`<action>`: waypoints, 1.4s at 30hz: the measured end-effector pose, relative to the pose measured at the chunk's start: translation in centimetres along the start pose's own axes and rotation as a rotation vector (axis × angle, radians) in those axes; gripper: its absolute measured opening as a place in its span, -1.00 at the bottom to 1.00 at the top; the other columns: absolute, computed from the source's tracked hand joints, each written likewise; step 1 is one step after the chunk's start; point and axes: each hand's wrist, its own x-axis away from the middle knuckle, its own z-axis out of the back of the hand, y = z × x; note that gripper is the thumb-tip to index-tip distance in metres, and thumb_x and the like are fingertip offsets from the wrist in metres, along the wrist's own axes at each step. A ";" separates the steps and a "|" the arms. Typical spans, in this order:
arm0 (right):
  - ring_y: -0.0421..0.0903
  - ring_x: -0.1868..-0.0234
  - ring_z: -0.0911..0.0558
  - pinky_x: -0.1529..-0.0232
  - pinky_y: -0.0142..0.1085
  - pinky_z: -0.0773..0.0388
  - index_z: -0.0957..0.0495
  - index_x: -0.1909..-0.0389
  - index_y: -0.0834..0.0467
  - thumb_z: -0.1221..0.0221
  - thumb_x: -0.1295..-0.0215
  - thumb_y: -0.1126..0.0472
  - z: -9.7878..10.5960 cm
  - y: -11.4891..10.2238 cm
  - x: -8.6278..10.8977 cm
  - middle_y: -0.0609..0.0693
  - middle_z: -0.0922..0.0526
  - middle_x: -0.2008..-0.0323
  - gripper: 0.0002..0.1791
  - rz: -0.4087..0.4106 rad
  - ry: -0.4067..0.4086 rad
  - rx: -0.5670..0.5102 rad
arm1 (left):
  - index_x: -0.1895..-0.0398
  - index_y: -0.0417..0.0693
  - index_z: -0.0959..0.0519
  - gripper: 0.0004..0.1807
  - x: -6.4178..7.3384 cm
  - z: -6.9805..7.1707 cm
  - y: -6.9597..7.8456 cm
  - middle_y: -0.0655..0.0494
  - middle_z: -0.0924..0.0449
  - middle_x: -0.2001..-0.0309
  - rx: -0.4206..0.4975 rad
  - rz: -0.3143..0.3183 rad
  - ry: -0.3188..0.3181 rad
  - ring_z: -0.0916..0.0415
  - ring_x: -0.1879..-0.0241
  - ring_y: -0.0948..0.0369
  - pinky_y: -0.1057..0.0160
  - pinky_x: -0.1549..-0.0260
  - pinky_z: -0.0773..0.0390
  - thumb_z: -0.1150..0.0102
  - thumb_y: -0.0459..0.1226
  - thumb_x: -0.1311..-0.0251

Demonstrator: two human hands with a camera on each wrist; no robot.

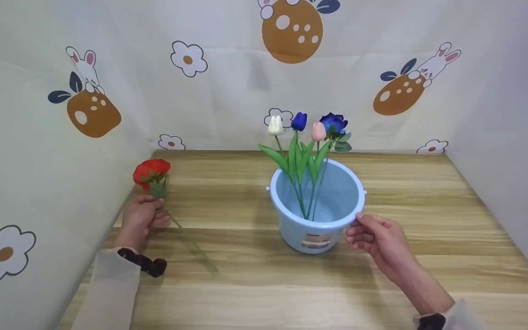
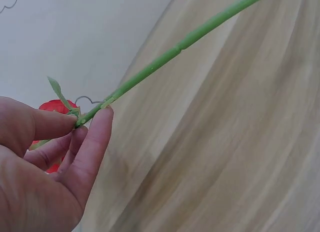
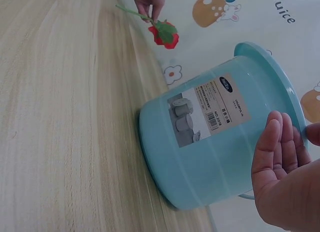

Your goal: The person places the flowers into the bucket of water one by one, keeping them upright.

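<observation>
On the left in the head view, my left hand (image 1: pixel 142 216) pinches a red artificial rose (image 1: pixel 150 172) by its green stem, just below the bloom. The stem (image 2: pixel 205 32) slants away from the fingertips above the table in the left wrist view; the hand partly hides the bloom. A light blue bucket (image 1: pixel 289 231) stands upright right of centre. My right hand (image 1: pixel 387 239) grips its rim at the front right, thumb on top and fingers below. Inside the bucket lean a white tulip (image 1: pixel 275 125), a blue tulip (image 1: pixel 299 121), a pink tulip (image 1: pixel 318 132) and a blue flower (image 1: pixel 334 123).
A wood-grain tabletop (image 1: pixel 227 192) lies under everything. Pale patterned cloth walls (image 1: pixel 227 101) close it in at the back and on both sides. The bucket carries a printed label (image 3: pixel 210 111) on its front.
</observation>
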 end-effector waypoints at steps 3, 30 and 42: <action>-0.18 0.38 -0.78 0.27 -0.38 -0.74 -0.75 0.34 0.10 -0.05 -0.64 0.22 0.0 0.0 0.0 -0.05 -0.79 0.45 -0.64 0.008 0.002 -0.001 | -0.06 -0.14 -0.31 -0.79 0.1 -0.6 0.5 0.10 -0.51 0.35 -0.018 -0.024 -0.020 -0.70 0.50 0.27 0.30 0.40 -0.78 -0.09 -0.39 -0.52; -0.18 0.38 -0.78 0.27 -0.37 -0.74 -0.75 0.33 0.09 -0.05 -0.64 0.22 -0.1 0.1 0.0 -0.05 -0.79 0.45 -0.65 0.007 0.000 -0.007 | 0.00 -0.10 -0.35 -0.85 1.7 -3.4 3.5 0.15 -0.53 0.28 0.070 -0.050 -0.061 -0.69 0.45 0.30 0.35 0.30 -0.78 -0.09 -0.38 -0.53; -0.18 0.40 -0.77 0.31 -0.37 -0.73 -0.75 0.35 0.11 -0.05 -0.63 0.25 -0.1 0.2 0.0 -0.04 -0.78 0.46 -0.64 0.025 0.000 -0.025 | 0.02 -0.15 -0.36 -0.84 2.5 -4.4 4.6 0.12 -0.49 0.25 0.082 -0.117 -0.082 -0.69 0.46 0.30 0.37 0.35 -0.77 -0.13 -0.35 -0.52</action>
